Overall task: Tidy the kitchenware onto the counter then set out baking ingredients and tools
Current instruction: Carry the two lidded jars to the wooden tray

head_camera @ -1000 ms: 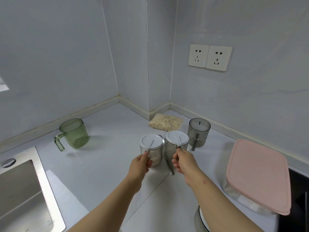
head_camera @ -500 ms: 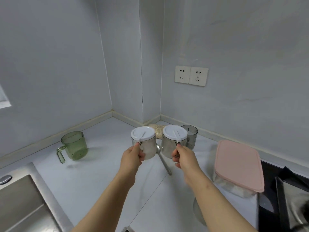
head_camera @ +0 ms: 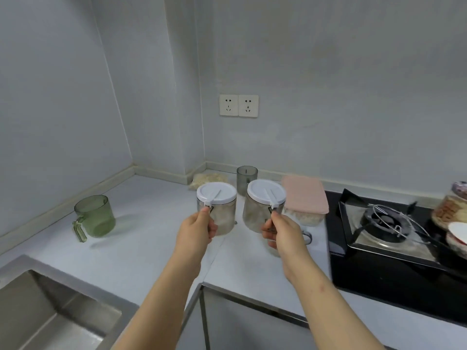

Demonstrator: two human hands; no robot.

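Left jar, right jar: clear, white lids, upright, held aloft.

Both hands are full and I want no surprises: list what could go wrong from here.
1. The left hand and right hand each grip a white-lidded jar only by its side handle, so the left jar or right jar could tilt or slip.
2. The right jar looks close to the pink-lidded container and might knock it.

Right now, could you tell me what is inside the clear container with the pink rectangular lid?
Through the clear container wall a whitish filling shows. The pink rectangular lid covers the top, and the right hand's white-lidded jar hides its left end, so I cannot tell what it is.
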